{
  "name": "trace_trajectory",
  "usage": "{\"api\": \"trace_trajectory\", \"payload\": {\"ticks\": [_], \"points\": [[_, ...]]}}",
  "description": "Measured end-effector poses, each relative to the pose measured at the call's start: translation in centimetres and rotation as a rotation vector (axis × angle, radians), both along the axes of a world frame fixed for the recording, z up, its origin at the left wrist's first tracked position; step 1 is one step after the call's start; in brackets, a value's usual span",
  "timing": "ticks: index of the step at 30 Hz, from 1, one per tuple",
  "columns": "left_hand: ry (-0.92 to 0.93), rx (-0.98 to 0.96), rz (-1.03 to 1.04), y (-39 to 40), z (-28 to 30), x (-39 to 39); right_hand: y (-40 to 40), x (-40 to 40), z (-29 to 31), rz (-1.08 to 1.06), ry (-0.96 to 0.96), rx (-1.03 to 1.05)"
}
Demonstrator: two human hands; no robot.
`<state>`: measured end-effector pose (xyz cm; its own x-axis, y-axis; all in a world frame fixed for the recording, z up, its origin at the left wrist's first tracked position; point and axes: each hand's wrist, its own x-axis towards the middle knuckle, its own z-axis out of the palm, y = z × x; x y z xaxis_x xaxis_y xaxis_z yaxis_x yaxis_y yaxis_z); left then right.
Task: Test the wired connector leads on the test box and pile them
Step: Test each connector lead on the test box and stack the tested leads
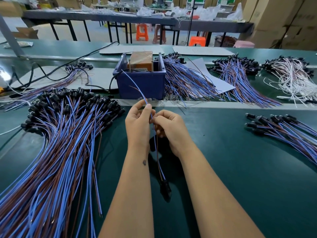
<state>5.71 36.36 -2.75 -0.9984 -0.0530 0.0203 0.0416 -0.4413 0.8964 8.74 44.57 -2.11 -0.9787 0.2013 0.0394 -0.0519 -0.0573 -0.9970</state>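
Both hands hold one blue-and-brown connector lead above the green table. My left hand pinches its wires near the upper end. My right hand grips the same wires just below. The blue wire's free end reaches up to the orange test box, which sits in a blue bin. The brown wire's end sticks out short of the bin. The lead's black connector hangs low between my forearms. A large pile of leads fans out at my left.
A smaller pile of leads lies at my right. More bundles lie behind: right of the bin, further right, a white-wired one, and one at the back left. Black cables run to the bin.
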Motion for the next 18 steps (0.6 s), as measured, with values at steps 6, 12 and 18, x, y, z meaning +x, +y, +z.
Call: {"api": "trace_trajectory", "payload": {"ticks": [6, 12, 18], "points": [[-0.03, 0.07, -0.026, -0.7, 0.3, -0.2, -0.3, -0.3, -0.1, -0.065, 0.0, -0.062], [0.018, -0.133, -0.119, 0.0, 0.0, 0.2, -0.7, -0.5, -0.4, -0.146, 0.097, -0.146], [0.083, -0.193, -0.131, 0.4, -0.1, 0.4, -0.5, -1.0, -0.5, -0.297, 0.046, -0.249]]}}
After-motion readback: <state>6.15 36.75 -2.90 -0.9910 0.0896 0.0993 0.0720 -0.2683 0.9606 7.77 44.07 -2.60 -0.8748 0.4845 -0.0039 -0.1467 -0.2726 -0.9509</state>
